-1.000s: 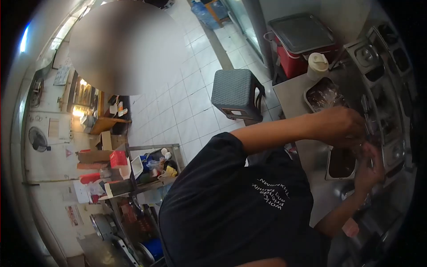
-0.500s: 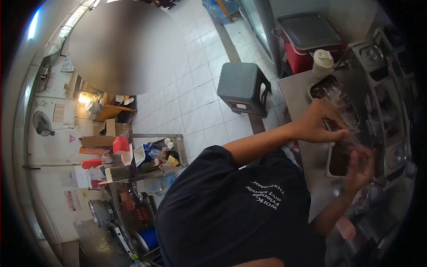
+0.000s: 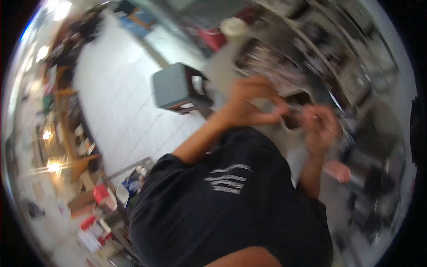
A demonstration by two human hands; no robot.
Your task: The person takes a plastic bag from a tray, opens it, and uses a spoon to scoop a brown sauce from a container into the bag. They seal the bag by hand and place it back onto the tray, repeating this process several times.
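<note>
My left hand is over the metal counter, thumb and fingertips pinched together on a clear plastic bag. Facing it, my right hand has its fingers curled in at the bag's other side; motion blurs them. A thin strip of the plastic spans the small gap between both hands. Below them is a dark rectangular opening in the counter. Farther back, a long tray holds more crumpled clear plastic. A pink cylindrical object stands by my right wrist.
A white-lidded container and a red cooler stand at the counter's far end. Metal containers line its right side. A grey stool is on the tiled floor. A cluttered shelf stands to the left.
The view has swung, so the counter and stool appear farther left. Both hands stay close together at the plastic bag. The image is more blurred now.
</note>
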